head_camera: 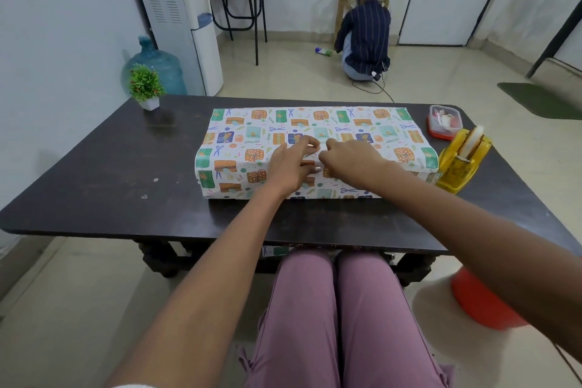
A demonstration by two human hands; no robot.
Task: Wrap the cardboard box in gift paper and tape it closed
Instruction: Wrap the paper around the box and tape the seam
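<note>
Dark wooden table [94, 173], pale tiled floor [315, 79], white walls [47, 25]

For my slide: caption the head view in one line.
Both hands, left and right, press the gift paper seam beside a yellow tape dispenser.

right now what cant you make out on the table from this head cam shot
- Head view: the paper seam on the wrapped box, and any tape there, sit under the left hand and right hand.
- Cardboard itself: fully covered by gift paper.
- Contents of the small red-lidded container: too small to tell.
- Tape dispenser: its label is blurred.
</note>
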